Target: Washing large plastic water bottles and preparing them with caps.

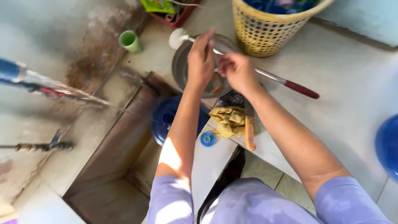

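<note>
Both held over a round metal bowl (182, 68) on the pale tabletop (352, 87), left hand (201, 58) with fingers loosely curled upward, right hand (236, 70) closed around something small, orange strip (217, 83) dangling beneath into the bowl, long red-handled utensil (286, 83) lying across, yellow basket (265, 29) just behind.

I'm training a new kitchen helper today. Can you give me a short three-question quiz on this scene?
1. True or false: both hands are over the round metal bowl.
2. What colour is the small plastic cup on the floor?
3. What lies right of the crumpled yellow cloth: A) a wooden-handled knife, B) a spoon?

Key: 1 true; 2 green; 3 A.
</note>
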